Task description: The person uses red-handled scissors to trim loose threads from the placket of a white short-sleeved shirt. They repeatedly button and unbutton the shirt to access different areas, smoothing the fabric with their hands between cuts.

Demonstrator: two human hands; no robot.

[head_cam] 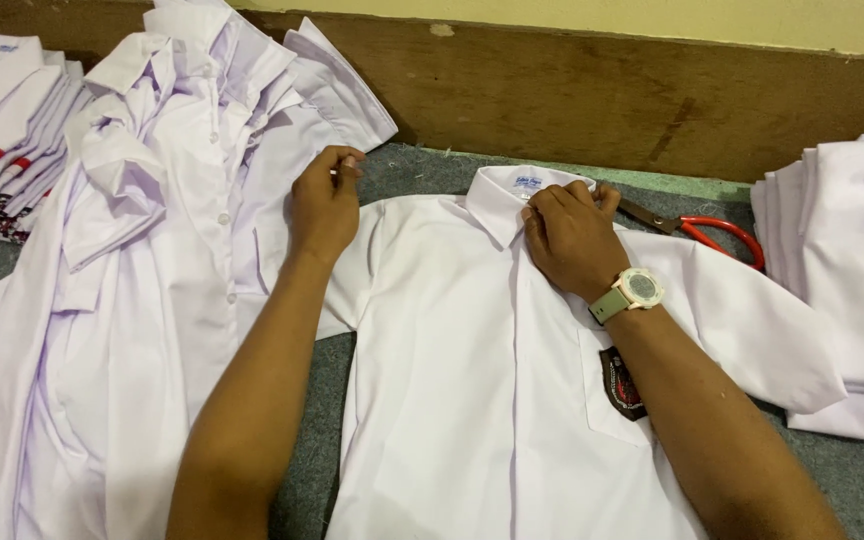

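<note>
Your right hand (572,240) rests knuckles-up on the shirt (472,400) just below its collar (512,195), fingers curled and pressing the top of the front closure; whether the fingertips pinch the cloth or only press it down, you cannot tell from here. A pale watch (634,290) with a greenish strap sits on that wrist.

Your left hand (324,205) lies at the shirt's shoulder, where the sleeve begins. Its thumb and forefinger are drawn together near the top, seemingly nipping something small and light, but what it is cannot be made out.

The shirt is white, short-sleeved, spread flat and face-up on the grey mat (402,170) straight in front of you, collar pointing away from you. Its front is closed, and a dark badge (620,385) sits on the chest pocket beside your right forearm.

To your left, a loose heap (152,250) of white shirts lies overlapping, its edge touching the spread shirt's sleeve. Farther left, a neat stack (7,130) of folded shirts shows red and dark trim. To your right, another folded pile (842,260) sits by the other sleeve. Red-handled scissors (712,232) lie on the mat behind the shirt's shoulder, near your right hand. A brown board (602,90) runs along the wall beyond.
</note>
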